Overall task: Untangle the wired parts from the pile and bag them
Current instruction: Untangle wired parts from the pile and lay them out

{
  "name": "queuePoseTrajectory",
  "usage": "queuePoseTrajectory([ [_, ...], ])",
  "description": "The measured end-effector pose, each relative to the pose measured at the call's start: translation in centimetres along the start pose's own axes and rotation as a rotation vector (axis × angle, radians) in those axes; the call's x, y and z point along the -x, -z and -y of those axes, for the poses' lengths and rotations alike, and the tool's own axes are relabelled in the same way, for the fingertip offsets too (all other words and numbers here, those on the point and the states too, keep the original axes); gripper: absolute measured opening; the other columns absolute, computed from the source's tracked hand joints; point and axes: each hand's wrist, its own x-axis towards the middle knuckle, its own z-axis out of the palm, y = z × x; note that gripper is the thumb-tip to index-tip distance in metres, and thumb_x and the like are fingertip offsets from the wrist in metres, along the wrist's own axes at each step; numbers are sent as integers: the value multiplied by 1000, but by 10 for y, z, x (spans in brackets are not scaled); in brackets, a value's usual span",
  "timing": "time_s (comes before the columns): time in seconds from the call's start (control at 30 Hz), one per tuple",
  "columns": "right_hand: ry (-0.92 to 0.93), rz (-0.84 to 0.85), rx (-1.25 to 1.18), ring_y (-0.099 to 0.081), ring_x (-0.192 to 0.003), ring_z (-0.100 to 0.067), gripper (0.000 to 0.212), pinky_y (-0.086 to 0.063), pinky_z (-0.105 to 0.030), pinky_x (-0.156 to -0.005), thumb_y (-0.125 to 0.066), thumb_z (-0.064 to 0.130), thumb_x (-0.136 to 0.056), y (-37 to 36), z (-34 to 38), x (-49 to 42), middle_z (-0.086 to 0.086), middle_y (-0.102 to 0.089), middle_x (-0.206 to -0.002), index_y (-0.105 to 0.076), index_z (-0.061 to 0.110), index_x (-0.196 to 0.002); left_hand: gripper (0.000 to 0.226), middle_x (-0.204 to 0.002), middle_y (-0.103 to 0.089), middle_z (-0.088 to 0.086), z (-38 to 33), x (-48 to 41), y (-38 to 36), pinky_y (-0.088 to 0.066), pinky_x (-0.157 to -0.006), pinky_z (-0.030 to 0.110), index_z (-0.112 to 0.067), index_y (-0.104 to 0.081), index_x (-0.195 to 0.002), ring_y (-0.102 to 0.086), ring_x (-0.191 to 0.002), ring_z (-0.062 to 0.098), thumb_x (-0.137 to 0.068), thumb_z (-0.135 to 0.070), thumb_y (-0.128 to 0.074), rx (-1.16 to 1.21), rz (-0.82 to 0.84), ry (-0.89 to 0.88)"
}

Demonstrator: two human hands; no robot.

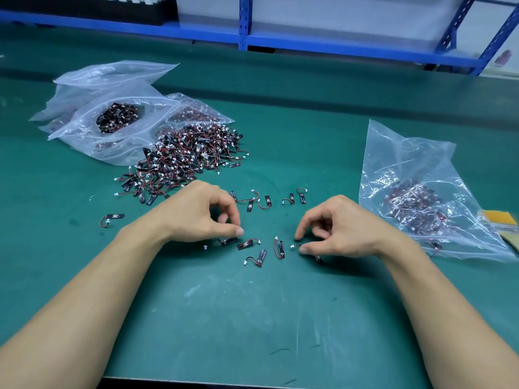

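Both hands are low on the green counter [252, 318]. The left hand [202, 211] is curled, pinching one wired part [229, 242]. The right hand [342, 228] is curled over another's wire, grip unclear. Loose parts [278, 249] lie between them, with the pile [191, 153] beyond on the left and a filled bag [415, 197] on the right.

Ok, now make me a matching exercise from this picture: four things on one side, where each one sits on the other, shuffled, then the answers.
Things:
1. pile of wired parts
2. crumpled bag
3. lone part
4. blue rack

Places:
A. beyond the far edge of the green mat
B. alone, left of the left hand
C. just right of the right hand
D. ahead of the left hand, beside the open bags

Pairs: 1-D, 2-C, 3-B, 4-A
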Motion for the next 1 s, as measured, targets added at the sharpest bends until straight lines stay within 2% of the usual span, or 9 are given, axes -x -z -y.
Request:
queuePoseTrajectory([
  [0.13,-15,17,-6,-36,-44,-6,10,-31,-12,-48,-84,24,-78,0,-4,-2,7,-38,-46,-75,25,-76,19,-63,-62,-6,3,0,-2,-50,-60,33,-34,-73,-74,-63,-61,13,-66,-48,-83,30,92,45],
  [0.27,-26,33,-32,-34,-43,-9,12,-31,-12,-47,-80,22,-82,0,-6,-2,7,-39,-41,-74,25,-72,12,-63,-62,-7,5,-1,-1,-52,-63,36,-34,-73,-74,-61,-63,17,-73,-36,-85,1,94,58],
  [0.47,-58,-5,6,-32,-46,-10,15,-31,-15,-48,-78,19,-80,-1,-7,-3,5,-36,-44,-71,24,-68,14,-59,-61,-9,6,-3,-1,-52,-66,39,-32,-72,-70,-59,-64,21,-76,-29,-84,-23,19,94],
  [0.63,-54,-23,3,-30,-47,-10,14,-31,-17,-48,-78,20,-79,-1,-9,-2,7,-34,-45,-70,24,-68,13,-62,-62,-10,8,-3,-1,-51,-67,34,-31,-72,-71,-59,-62,14,-79,-32,-82,-55,-109,70],
  [0.8,-84,-252,-65,-32,-48,-9,24,-31,-15,-49,-79,23,-83,4,-20,-5,10,-38,-46,-67,19,-63,16,-71,-66,-17,14,-7,-3,-39,-60,14,-26,-73,-72,-56,-64,7,-88,-31,-74,-45,-353,91],
  [1.0,-191,-447,-103,-38,-44,-6,24,-32,-13,-46,-75,26,-88,5,-36,-10,8,-48,-46,-69,18,-66,11,-67,-62,-24,24,-9,-3,-34,-58,8,-30,-73,-79,-50,-59,-6,-90,-28,-72,-80,-475,180],
])
